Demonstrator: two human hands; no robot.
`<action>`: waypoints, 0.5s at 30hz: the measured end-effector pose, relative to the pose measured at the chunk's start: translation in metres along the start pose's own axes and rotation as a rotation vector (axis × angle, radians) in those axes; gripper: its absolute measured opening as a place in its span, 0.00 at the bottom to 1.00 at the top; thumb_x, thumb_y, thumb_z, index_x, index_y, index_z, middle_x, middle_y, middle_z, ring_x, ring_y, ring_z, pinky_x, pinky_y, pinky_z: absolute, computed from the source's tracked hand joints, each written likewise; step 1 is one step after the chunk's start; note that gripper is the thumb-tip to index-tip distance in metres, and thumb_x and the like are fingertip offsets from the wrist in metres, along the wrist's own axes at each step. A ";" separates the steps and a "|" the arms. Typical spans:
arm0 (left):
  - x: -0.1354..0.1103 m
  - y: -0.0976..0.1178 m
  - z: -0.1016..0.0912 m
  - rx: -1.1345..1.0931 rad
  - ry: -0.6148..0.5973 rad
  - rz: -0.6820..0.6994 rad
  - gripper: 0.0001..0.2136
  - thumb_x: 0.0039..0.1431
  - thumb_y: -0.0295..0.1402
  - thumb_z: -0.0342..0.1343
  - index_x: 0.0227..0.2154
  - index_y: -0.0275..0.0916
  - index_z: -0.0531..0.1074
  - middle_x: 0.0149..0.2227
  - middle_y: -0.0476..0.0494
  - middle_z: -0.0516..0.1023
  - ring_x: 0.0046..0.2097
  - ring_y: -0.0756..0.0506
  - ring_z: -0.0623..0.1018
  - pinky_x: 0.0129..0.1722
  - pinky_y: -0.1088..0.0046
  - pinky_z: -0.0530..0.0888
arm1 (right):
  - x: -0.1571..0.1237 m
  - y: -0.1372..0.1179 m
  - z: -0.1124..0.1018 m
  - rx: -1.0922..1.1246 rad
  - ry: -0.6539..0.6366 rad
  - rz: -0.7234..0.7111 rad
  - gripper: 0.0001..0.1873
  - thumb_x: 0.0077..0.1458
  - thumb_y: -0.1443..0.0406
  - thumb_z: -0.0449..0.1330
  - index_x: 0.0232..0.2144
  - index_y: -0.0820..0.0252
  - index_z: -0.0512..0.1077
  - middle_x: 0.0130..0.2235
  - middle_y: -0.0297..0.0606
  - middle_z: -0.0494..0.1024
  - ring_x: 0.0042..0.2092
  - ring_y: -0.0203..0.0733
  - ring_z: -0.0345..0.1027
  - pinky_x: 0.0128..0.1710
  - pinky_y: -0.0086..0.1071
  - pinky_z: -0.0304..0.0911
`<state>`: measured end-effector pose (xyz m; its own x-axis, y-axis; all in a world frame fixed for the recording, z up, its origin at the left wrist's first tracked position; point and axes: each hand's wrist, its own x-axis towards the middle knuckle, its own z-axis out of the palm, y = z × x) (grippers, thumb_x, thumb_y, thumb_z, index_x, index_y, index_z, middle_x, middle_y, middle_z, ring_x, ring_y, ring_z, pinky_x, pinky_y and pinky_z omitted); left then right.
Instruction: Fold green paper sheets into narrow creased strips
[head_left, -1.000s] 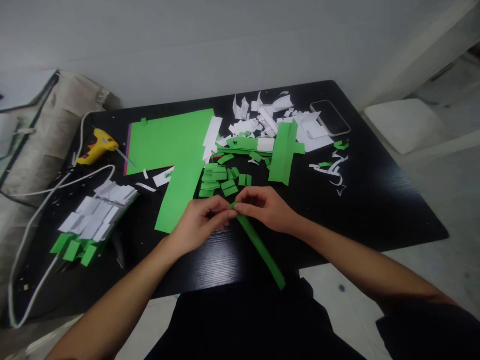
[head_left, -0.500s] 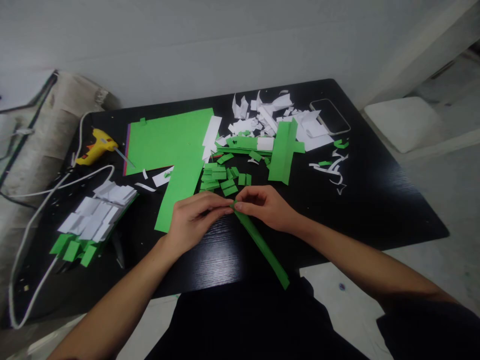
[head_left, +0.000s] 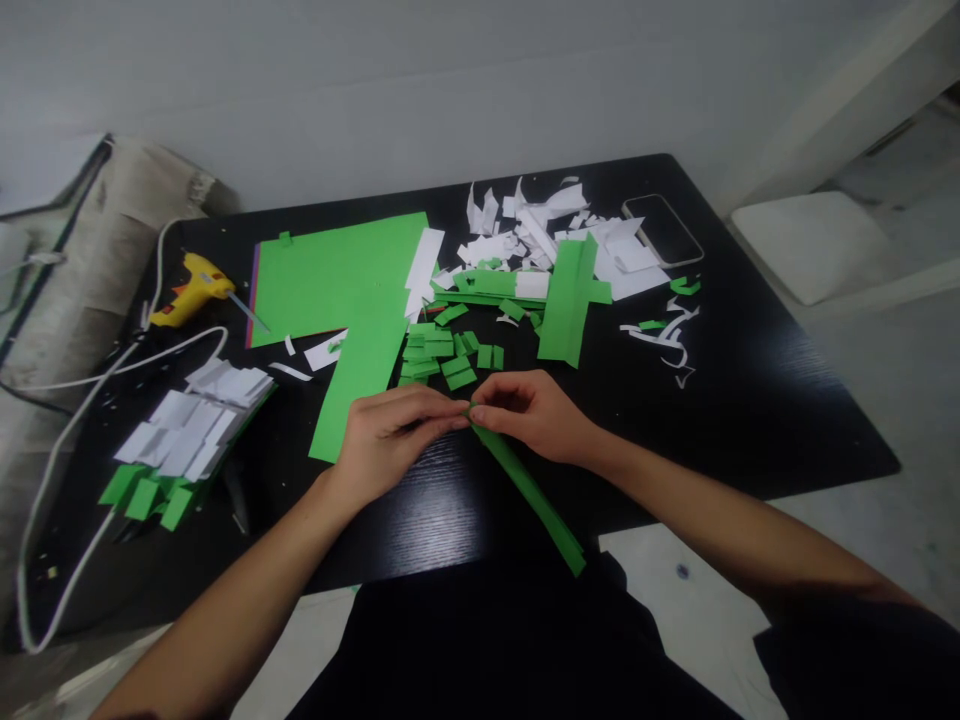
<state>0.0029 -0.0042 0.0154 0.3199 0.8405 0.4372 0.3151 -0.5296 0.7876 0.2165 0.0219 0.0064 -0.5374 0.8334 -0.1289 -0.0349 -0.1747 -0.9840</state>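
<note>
A long, narrow folded strip of green paper slants down toward the table's front edge. Its upper end is pinched between the fingertips of my left hand and my right hand. Both hands are closed, and their fingertips meet at that end. Just beyond them lie several small folded green paper pieces. A wider creased green strip lies past my right hand. To the left of my left hand, a green paper sheet rests on the table; my fingers hide the strip's very tip.
A yellow glue gun with a white cord lies at the left. Nearer is a block of layered white and green folded paper. White scraps and a phone are at the back of the black table. A white stool stands right.
The lower end of the green strip has swung slightly to the right and its folded layers show a little more apart. Both hands keep their pinch at the upper end.
</note>
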 end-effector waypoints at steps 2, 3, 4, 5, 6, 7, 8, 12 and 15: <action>0.000 0.000 0.000 -0.002 -0.003 0.007 0.06 0.60 0.27 0.68 0.39 0.42 0.84 0.35 0.47 0.87 0.36 0.49 0.85 0.38 0.73 0.82 | 0.000 0.000 0.000 0.002 -0.003 -0.007 0.13 0.50 0.57 0.72 0.29 0.61 0.77 0.26 0.29 0.73 0.28 0.32 0.61 0.28 0.28 0.58; 0.000 0.000 0.000 -0.002 -0.005 0.007 0.06 0.60 0.27 0.68 0.39 0.42 0.84 0.35 0.47 0.87 0.36 0.49 0.85 0.38 0.73 0.82 | 0.000 0.000 0.000 0.004 -0.006 -0.009 0.13 0.50 0.58 0.72 0.29 0.61 0.77 0.26 0.29 0.73 0.28 0.32 0.61 0.28 0.28 0.59; 0.000 0.000 0.000 -0.003 -0.007 0.004 0.06 0.60 0.27 0.68 0.39 0.42 0.84 0.35 0.47 0.87 0.36 0.49 0.85 0.38 0.73 0.82 | 0.000 0.000 0.000 0.004 -0.008 -0.008 0.13 0.50 0.58 0.72 0.29 0.61 0.77 0.26 0.29 0.73 0.28 0.32 0.61 0.28 0.28 0.58; 0.000 0.000 0.000 -0.003 -0.010 0.000 0.06 0.60 0.27 0.68 0.39 0.42 0.84 0.35 0.47 0.87 0.36 0.49 0.85 0.37 0.73 0.82 | 0.000 0.000 0.000 0.003 -0.008 -0.007 0.13 0.50 0.58 0.72 0.29 0.61 0.77 0.26 0.29 0.73 0.28 0.32 0.61 0.28 0.28 0.58; 0.000 0.000 0.000 -0.002 -0.011 -0.004 0.06 0.60 0.27 0.68 0.39 0.43 0.84 0.35 0.47 0.87 0.36 0.49 0.85 0.37 0.73 0.82 | 0.000 0.000 0.000 0.003 -0.007 -0.007 0.13 0.50 0.58 0.73 0.29 0.61 0.77 0.26 0.29 0.73 0.28 0.32 0.61 0.28 0.28 0.58; 0.000 0.000 -0.001 -0.001 -0.013 -0.009 0.06 0.61 0.28 0.68 0.39 0.43 0.84 0.35 0.47 0.87 0.35 0.48 0.85 0.37 0.72 0.82 | 0.000 0.000 0.000 0.003 -0.008 -0.007 0.13 0.50 0.58 0.73 0.29 0.61 0.77 0.26 0.30 0.73 0.28 0.32 0.61 0.28 0.29 0.58; 0.000 0.001 -0.001 0.000 -0.014 -0.012 0.05 0.61 0.28 0.68 0.39 0.43 0.84 0.35 0.47 0.87 0.35 0.48 0.85 0.37 0.72 0.82 | 0.000 0.000 -0.001 0.003 -0.008 -0.008 0.13 0.50 0.58 0.73 0.29 0.61 0.78 0.26 0.30 0.73 0.28 0.32 0.61 0.28 0.29 0.58; 0.000 0.000 0.000 -0.009 -0.013 -0.012 0.06 0.60 0.27 0.68 0.39 0.43 0.84 0.35 0.47 0.87 0.36 0.49 0.85 0.37 0.72 0.82 | 0.000 0.001 -0.001 0.002 -0.007 -0.014 0.12 0.50 0.58 0.72 0.29 0.60 0.78 0.26 0.30 0.73 0.28 0.32 0.62 0.28 0.29 0.58; 0.000 0.000 0.000 -0.014 -0.011 -0.014 0.05 0.61 0.29 0.68 0.39 0.44 0.84 0.35 0.48 0.87 0.35 0.48 0.85 0.37 0.72 0.83 | 0.000 0.002 -0.001 -0.003 -0.011 -0.016 0.12 0.51 0.58 0.72 0.29 0.60 0.78 0.26 0.30 0.73 0.28 0.32 0.62 0.28 0.29 0.58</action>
<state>0.0026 -0.0044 0.0156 0.3256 0.8463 0.4216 0.3069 -0.5163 0.7995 0.2173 0.0222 0.0039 -0.5457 0.8305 -0.1118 -0.0414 -0.1601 -0.9862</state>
